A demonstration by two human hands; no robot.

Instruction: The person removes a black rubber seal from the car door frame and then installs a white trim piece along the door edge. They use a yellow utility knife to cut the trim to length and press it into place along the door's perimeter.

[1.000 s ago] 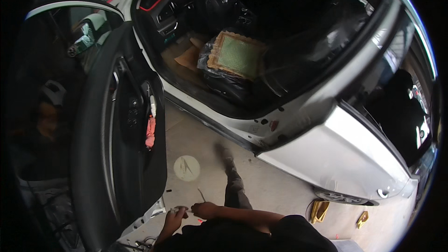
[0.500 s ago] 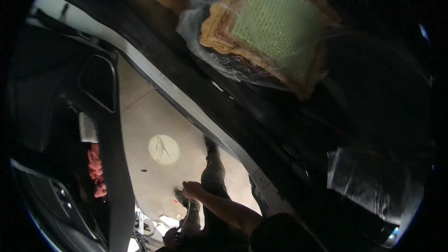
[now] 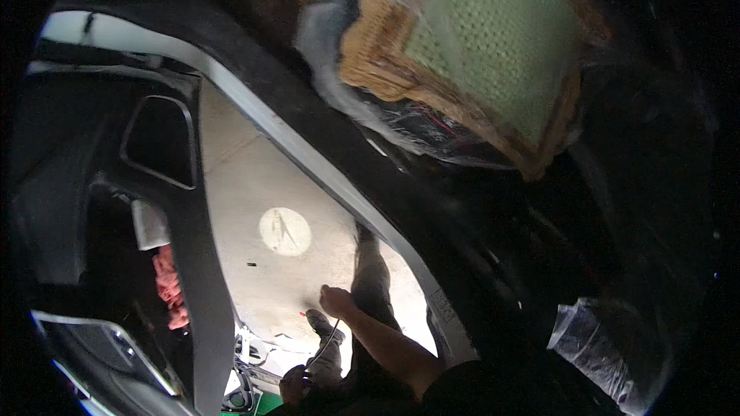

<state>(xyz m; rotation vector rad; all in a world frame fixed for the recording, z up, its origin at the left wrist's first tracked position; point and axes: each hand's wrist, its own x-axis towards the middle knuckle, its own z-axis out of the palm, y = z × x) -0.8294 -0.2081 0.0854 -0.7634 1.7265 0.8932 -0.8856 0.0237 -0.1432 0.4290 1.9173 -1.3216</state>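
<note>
Right grip (image 3: 337, 303): mine, fingers closed on a thin cord (image 3: 323, 347), over the pale floor (image 3: 239, 177). Left grip (image 3: 294, 384): mine, in shadow at the cord's lower end; I cannot tell how far its fingers close. Cord: one, slightly bowed, running between both my grips. Car door (image 3: 208, 285): one, at my left, reddish cloth (image 3: 169, 289) in its pocket. Cushion (image 3: 493, 46): one, green, brown-bordered, inside the car.

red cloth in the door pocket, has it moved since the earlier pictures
No, the red cloth still lies in the door pocket beside the pale item.
</note>
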